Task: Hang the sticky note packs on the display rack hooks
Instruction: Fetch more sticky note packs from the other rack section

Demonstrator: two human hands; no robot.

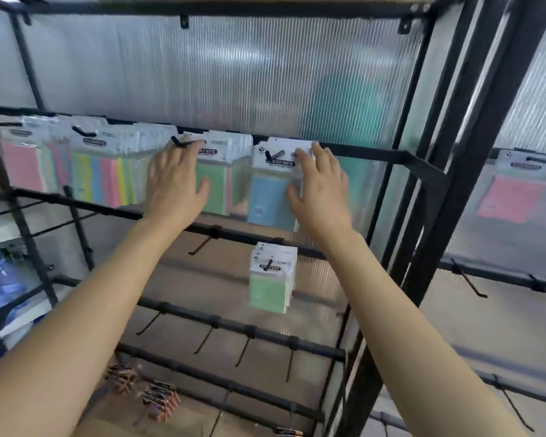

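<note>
Your right hand (320, 187) lies open-fingered on the blue pack (268, 197) hanging toward the right end of the display rack's upper rail (360, 149), left hand (174, 181) flat against the green pack (216, 187) beside it: light, slick-sleeved things, I'd judge, so pinch the stiff header card (260, 162).

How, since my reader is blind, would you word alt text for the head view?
Two open hands reach sticky note packs on a black rack: left hand at a green pack, right hand at a blue pack. A green stack hangs one row lower.
</note>
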